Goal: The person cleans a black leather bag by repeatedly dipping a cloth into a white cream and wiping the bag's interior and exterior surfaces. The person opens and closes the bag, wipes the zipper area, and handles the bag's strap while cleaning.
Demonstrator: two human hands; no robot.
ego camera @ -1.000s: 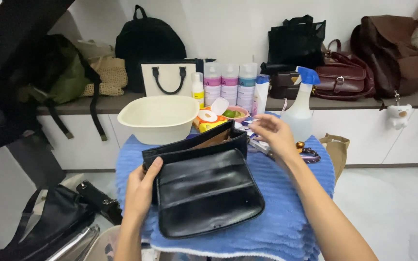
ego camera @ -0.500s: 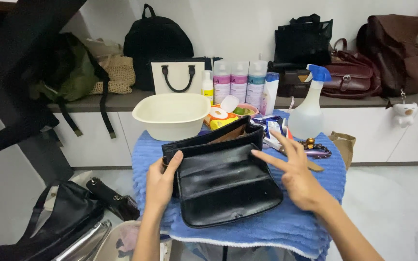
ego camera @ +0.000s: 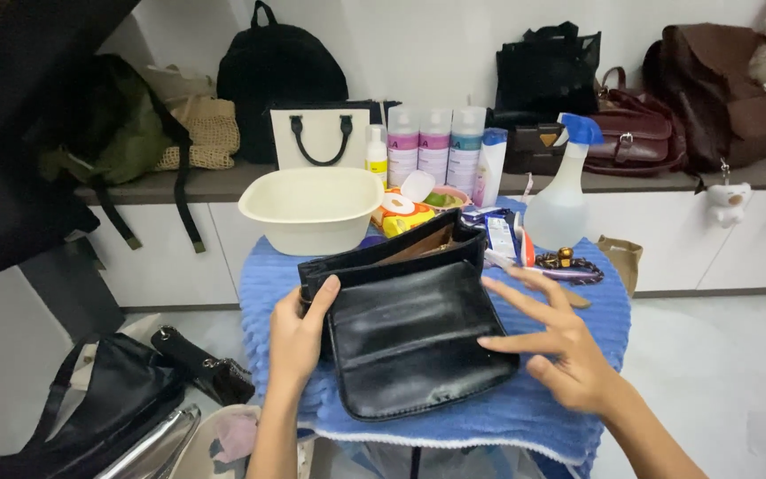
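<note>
Black handbag [ego camera: 414, 341], worktop centre: left hand [ego camera: 294, 341] grasping its left edge; right hand [ego camera: 569, 350] released, fingers spread. Cream basin [ego camera: 310, 208], spray bottle [ego camera: 560, 200] behind.

You're looking at a bright, evenly lit room; the light seems to come from overhead and falls soft, so shadows stay faint. The black leather purse [ego camera: 414, 341] shows a broad pale sheen across its flap, strongest toward its 10 o'clock corner. At your 9 to 11 o'clock a dark shape close to the lens is blurred and underexposed. Your right hand [ego camera: 560, 341] is slightly smeared at the fingertips, while your left hand [ego camera: 299, 341] reads sharp. The shelf [ego camera: 214, 182] line bows a little toward the frame edges, a wide-lens bend. The white wall [ego camera: 454, 44] at 12 o'clock is near overexposed.
</note>
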